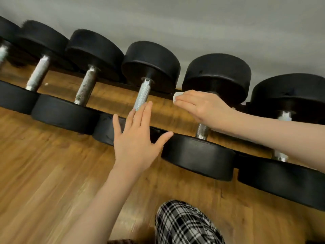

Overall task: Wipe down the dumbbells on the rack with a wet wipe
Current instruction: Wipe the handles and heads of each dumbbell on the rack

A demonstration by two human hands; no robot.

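**Wipe poised between two handles**

Head view: a row of black dumbbells point(151, 67) lies side by side along a low rack point(112, 81) on the wooden floor point(44, 164), against a grey wall point(193, 23). Each long axis runs away from the person, one head near, one far, with the knurled steel handle between.

The right hand point(202, 106) reaches in from the right, its fingers curled round a small folded white wet wipe point(177, 96), only a corner of which shows past the fingertips. It hovers over the handle of the fourth dumbbell point(202, 131); whether the wipe touches metal cannot be told.

The left hand point(135, 138) is flat, fingers straight and spread, holding nothing. Its palm lies over the near head of the third dumbbell point(103, 129), fingertips reaching the lower end of that knurled handle point(143, 95).

The wipe sits just right of the third handle, so the right hand is the nearer one for either bar; strokes should probably follow each handle's length. A checked trouser leg point(184, 224) shows below.
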